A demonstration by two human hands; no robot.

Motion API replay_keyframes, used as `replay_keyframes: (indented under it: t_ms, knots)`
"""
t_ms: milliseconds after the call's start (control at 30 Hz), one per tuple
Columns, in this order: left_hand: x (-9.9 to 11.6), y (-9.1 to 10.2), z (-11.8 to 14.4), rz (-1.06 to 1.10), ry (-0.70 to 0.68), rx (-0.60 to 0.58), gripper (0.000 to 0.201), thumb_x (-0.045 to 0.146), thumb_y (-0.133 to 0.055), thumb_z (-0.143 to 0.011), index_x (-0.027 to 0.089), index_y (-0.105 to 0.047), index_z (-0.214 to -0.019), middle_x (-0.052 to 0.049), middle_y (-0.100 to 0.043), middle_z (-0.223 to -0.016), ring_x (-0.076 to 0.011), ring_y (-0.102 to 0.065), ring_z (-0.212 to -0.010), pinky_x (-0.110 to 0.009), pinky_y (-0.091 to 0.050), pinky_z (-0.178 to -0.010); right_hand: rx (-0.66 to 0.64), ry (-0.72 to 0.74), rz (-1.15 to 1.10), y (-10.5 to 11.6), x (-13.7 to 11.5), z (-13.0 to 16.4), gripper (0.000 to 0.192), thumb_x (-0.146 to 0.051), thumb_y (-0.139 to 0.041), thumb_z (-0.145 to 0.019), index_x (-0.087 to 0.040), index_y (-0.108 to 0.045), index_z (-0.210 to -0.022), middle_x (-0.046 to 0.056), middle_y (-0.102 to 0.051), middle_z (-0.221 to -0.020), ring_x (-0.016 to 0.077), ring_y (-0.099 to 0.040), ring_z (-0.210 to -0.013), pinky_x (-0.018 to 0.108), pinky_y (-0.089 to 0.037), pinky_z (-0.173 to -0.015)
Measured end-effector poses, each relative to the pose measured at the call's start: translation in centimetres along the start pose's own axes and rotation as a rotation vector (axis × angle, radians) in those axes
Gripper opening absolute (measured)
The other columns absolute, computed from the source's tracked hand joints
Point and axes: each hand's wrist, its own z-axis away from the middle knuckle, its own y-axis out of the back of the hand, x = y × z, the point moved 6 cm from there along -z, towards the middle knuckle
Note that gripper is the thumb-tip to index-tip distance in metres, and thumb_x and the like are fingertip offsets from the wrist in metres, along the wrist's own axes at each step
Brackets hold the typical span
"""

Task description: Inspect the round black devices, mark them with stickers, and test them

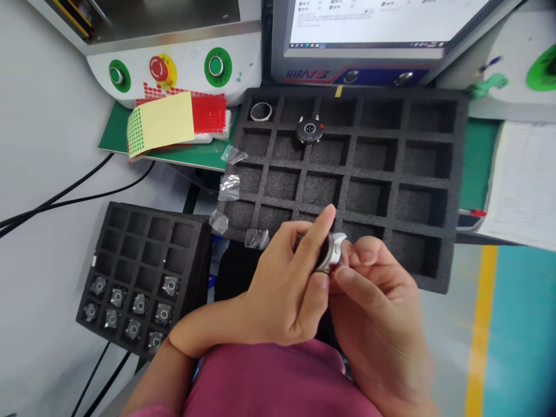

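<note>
We pinch the watch case (326,255) by its rim, left hand (278,289) and right hand (373,307) both closed on it at the tray's (434,191) near edge; small, rigid, likely slippery.

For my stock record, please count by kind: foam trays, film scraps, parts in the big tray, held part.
Foam trays: 2
Film scraps: 4
Parts in big tray: 2
Held part: 1
Total: 9

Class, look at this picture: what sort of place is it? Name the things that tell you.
Probably a factory assembly station: foam trays with small round parts, a machine with an emergency stop button, and a monitor.
</note>
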Motion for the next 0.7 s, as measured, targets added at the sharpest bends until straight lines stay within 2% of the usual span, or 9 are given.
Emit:
replay_keyframes:
  t_ms: [233, 467, 600, 700]
  knots:
    - [0.4, 0.3, -0.1, -0.091, -0.017, -0.002, 0.062, 0.042, -0.028, -0.106, 0.016, -0.022, -0.162, -0.015, -0.052, -0.119, -0.0258, -0.057, -0.107, -0.041, -0.055, -0.088, 0.022, 0.011, 0.061, -0.1, -0.3, 0.2, 0.028, -0.016, -0.085, -0.078, -0.021, -0.057, -0.077, -0.006, -0.062, -0.073, 0.0064, -0.059, -0.066, 0.014, -0.054, -0.068]
    - [0.8, 0.7, 0.3, -0.172, -0.137, 0.006, 0.062, 0.04, -0.03, -0.106, 0.015, -0.023, -0.162, -0.014, -0.05, -0.117, -0.0239, -0.057, -0.106, -0.039, -0.058, -0.085, -0.004, -0.009, 0.088, -0.3, -0.6, 0.6, 0.03, -0.018, -0.087, -0.076, -0.027, -0.06, -0.087, -0.005, -0.059, -0.076, 0.0089, -0.058, -0.065, 0.019, -0.055, -0.063]
    - [1.1, 0.9, 0.5, -0.089, -0.137, 0.005, 0.061, 0.036, -0.03, -0.105, 0.019, -0.023, -0.163, -0.012, -0.05, -0.117, -0.0209, -0.058, -0.097, -0.037, -0.06, -0.081, -0.071, -0.072, 0.075, -0.3, 0.2, 0.3, 0.043, -0.027, -0.095, -0.068, -0.028, -0.059, -0.093, -0.004, -0.057, -0.083, 0.0105, -0.058, -0.066, 0.021, -0.055, -0.058]
    - [1.1, 1.0, 0.4, 0.008, -0.091, 0.001, 0.059, 0.033, -0.03, -0.105, 0.026, -0.025, -0.163, -0.012, -0.052, -0.123, -0.0215, -0.062, -0.1, -0.038, -0.061, -0.081, -0.092, -0.079, 0.094, -0.2, 0.8, 0.0, 0.049, -0.033, -0.097, -0.065, -0.028, -0.06, -0.097, -0.004, -0.058, -0.087, 0.0099, -0.056, -0.067, 0.02, -0.054, -0.058]
